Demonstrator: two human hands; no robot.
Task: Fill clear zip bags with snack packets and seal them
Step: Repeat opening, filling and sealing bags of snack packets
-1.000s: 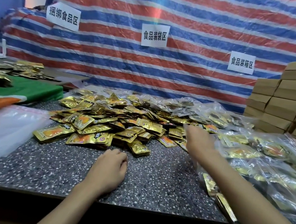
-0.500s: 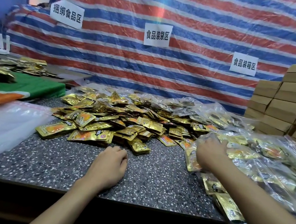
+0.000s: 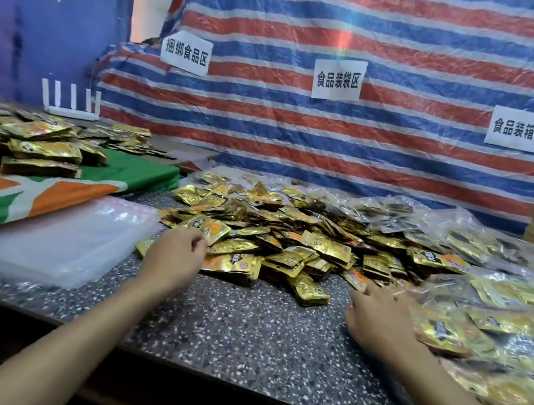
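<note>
Now, in the head view, your left hand (image 3: 174,258) has left its resting spot on the table (image 3: 237,343) and come forward to the near left edge of the pile of packets (image 3: 288,236). Its fingers are curled over the outermost packets, but I cannot tell whether they have actually closed on one. Your right hand (image 3: 376,317) has come off the filled bags (image 3: 489,326) to the right of the pile. It now lies low at the pile's near right corner, fingers spread and holding nothing, just beside the nearest filled bag. That reads as one bag finished and set aside, with a fresh round starting. The empty bags (image 3: 55,240) sit in a flat stack left of the pile, just beside your left hand, and none is lifted or opened yet. You will likely need one off that stack before the packets have anywhere to go. Further left of the pile, a smaller heap (image 3: 41,148) of packets rests on the green and orange cloth (image 3: 145,173), well apart from both hands.
</note>
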